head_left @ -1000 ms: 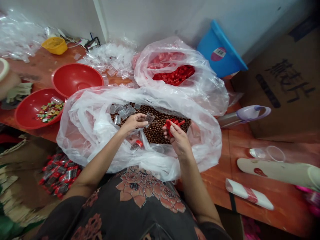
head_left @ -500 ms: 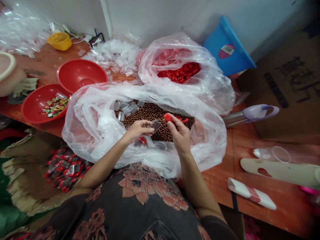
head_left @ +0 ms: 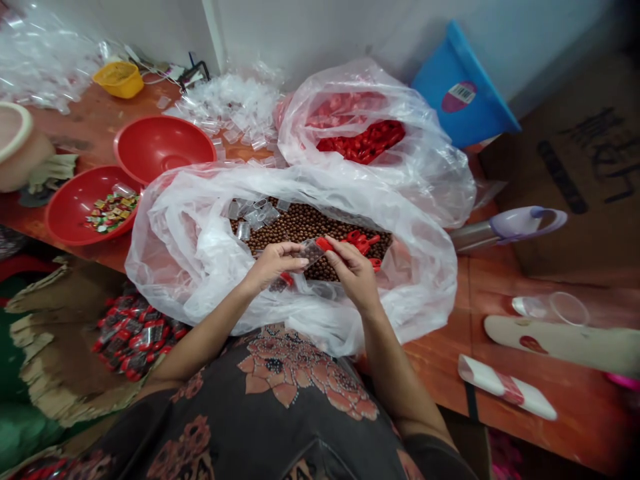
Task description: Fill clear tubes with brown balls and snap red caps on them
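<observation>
My left hand (head_left: 280,261) is closed on a small clear plastic container (head_left: 312,252), which looks filled with brown balls. At the container's right end, my right hand (head_left: 354,267) pinches a red cap (head_left: 324,244) against its mouth; whether the cap is seated I cannot tell. Both hands are over a large white plastic bag (head_left: 180,220), opened wide around a mass of small brown balls (head_left: 300,221). On the balls lie several clear containers (head_left: 260,215) at the left and several loose red caps (head_left: 361,241) at the right.
Behind stands a bag of red caps (head_left: 370,143), beside a blue bucket (head_left: 460,93). Red bowls (head_left: 165,143) and a heap of clear containers (head_left: 235,107) are at the left back. A cardboard box (head_left: 65,333) holds red-capped containers (head_left: 137,333). A tumbler (head_left: 480,235) lies at the right.
My right hand has brought the red cap leftward to the container's end. The cap and container, apart before, now meet. My left hand has stayed nearly in place.
</observation>
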A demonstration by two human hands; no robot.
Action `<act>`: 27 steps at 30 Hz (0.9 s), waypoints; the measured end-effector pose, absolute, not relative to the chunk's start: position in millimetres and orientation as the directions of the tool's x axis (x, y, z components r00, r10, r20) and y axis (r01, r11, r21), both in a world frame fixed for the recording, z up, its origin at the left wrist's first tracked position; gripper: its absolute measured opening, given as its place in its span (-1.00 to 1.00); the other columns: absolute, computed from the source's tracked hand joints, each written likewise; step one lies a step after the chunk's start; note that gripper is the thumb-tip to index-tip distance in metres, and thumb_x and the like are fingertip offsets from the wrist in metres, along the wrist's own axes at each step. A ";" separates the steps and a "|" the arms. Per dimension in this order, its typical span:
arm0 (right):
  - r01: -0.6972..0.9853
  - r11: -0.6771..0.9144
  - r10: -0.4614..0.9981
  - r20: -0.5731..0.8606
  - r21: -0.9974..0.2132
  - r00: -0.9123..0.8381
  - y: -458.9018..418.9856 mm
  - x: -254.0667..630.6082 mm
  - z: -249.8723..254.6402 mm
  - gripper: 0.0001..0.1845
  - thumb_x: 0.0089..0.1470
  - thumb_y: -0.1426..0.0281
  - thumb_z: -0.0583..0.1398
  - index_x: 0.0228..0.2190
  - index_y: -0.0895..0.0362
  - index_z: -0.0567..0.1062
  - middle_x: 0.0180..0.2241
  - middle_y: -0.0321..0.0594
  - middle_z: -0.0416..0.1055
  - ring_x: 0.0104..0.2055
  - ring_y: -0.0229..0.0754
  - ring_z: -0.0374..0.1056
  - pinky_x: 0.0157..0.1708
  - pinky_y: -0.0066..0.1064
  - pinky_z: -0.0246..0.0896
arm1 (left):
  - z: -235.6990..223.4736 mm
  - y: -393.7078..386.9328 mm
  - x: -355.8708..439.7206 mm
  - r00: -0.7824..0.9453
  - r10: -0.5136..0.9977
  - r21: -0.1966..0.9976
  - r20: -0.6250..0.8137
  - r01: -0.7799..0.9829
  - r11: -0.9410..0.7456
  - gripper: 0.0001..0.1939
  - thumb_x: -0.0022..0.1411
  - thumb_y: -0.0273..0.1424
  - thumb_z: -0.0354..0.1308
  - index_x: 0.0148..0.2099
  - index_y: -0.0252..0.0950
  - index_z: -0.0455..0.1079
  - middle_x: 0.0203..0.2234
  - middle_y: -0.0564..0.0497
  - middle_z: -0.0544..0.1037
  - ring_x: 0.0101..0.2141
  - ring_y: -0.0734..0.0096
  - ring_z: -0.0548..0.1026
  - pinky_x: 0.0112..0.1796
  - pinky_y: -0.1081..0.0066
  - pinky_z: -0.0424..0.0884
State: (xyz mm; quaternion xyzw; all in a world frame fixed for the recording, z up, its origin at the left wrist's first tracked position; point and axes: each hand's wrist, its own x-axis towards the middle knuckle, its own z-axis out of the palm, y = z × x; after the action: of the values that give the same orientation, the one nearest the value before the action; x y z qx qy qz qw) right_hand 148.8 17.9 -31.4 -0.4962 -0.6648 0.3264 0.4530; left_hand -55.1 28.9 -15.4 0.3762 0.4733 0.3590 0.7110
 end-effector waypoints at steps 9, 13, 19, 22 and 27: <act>0.509 0.541 0.836 0.496 -0.670 -0.235 14.2 148.0 -28.6 -0.60 0.28 0.38 0.11 0.13 -0.03 0.43 -0.07 -0.14 0.56 -0.10 -0.11 0.47 -0.09 -0.16 0.39 | -17.7 25.2 -54.6 0.260 0.924 0.944 -0.280 -0.102 0.315 -0.62 -0.08 -0.40 0.42 -0.15 -0.36 0.56 -0.27 -0.04 0.64 -0.33 0.43 0.57 -0.19 0.38 0.50; 0.597 0.621 0.761 0.571 -0.507 -0.307 12.8 143.9 -33.4 -0.29 0.18 0.20 0.24 0.28 0.10 0.20 0.05 0.05 0.47 0.05 0.04 0.42 0.02 -0.05 0.35 | -22.9 19.8 -47.6 0.207 0.942 0.934 -0.263 -0.191 0.302 -0.58 -0.13 -0.39 0.45 -0.16 -0.37 0.54 -0.30 -0.03 0.63 -0.36 0.43 0.57 -0.25 0.40 0.52; 0.642 0.584 0.794 0.511 -0.496 -0.328 9.3 135.7 -41.6 -0.23 0.20 0.20 0.20 0.33 0.07 0.06 0.11 0.04 0.42 0.11 0.06 0.39 0.10 0.00 0.31 | -36.1 7.4 -35.8 0.116 0.950 0.889 -0.291 -0.334 0.313 -0.57 -0.16 -0.39 0.48 -0.18 -0.36 0.50 -0.33 0.00 0.61 -0.39 0.46 0.56 -0.28 0.41 0.53; 0.635 0.607 0.776 0.528 -0.478 -0.344 10.2 139.0 -39.8 -0.29 0.20 0.23 0.20 0.30 0.09 0.13 0.08 0.05 0.44 0.07 0.06 0.41 0.06 -0.01 0.33 | -36.6 6.3 -38.0 0.134 0.951 0.891 -0.277 -0.335 0.307 -0.54 -0.19 -0.38 0.50 -0.19 -0.36 0.49 -0.32 0.00 0.61 -0.37 0.46 0.55 -0.27 0.44 0.52; 0.603 0.619 0.779 0.486 -0.503 -0.395 10.6 143.6 -37.1 -0.27 0.10 0.10 0.27 0.22 0.08 0.24 0.02 0.05 0.46 0.02 0.08 0.41 0.01 0.00 0.34 | -27.2 12.0 -37.1 0.341 0.879 0.835 -0.333 -0.326 0.443 -0.42 0.09 0.04 0.26 -0.02 -0.32 0.43 -0.41 -0.03 0.57 -0.42 0.42 0.55 -0.44 0.49 0.46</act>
State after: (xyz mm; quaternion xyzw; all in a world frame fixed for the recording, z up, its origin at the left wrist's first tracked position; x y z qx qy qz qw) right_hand 143.6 10.6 -37.1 -0.4185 -0.8260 0.1234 0.3568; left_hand -37.1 12.0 -27.2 0.3396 0.4075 0.4041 0.7452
